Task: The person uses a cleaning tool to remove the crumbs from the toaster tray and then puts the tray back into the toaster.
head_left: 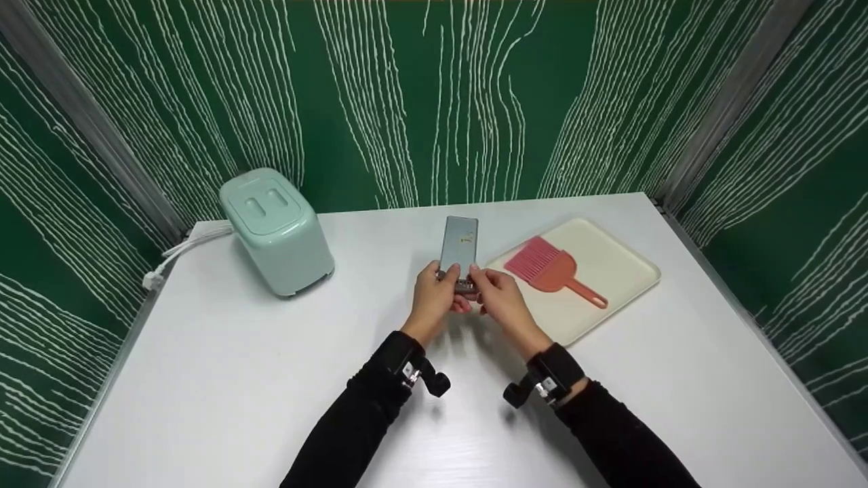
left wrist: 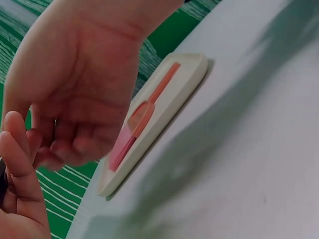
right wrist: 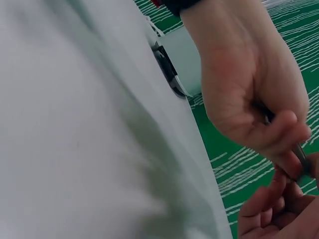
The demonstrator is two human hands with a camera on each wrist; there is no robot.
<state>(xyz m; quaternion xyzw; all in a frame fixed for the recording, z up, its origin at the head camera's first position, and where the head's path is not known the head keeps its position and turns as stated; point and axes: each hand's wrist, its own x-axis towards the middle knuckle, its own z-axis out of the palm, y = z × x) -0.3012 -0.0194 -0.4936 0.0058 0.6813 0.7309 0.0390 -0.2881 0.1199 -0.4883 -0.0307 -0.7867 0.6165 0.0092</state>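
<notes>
Over the middle of the table both hands meet at a flat grey rectangular device (head_left: 460, 242) with a small gold mark on its face. Its near end shows a dark recess with small metallic bits. My left hand (head_left: 434, 295) grips that end from the left, thumb on top and fingers curled beneath. From the other side, the thumb and fingers of my right hand (head_left: 503, 301) pinch its near right corner. In the right wrist view the dark edge of the device (right wrist: 300, 155) shows between the left fingers; most of it is hidden there.
A cream tray (head_left: 624, 271) lies to the right, bearing an orange brush (head_left: 555, 271) with pink bristles. At the back left stands a mint-green toaster (head_left: 278, 230), its white cord and plug (head_left: 154, 279) at the table's left edge. Green walls with white lines surround the white table (head_left: 237, 393).
</notes>
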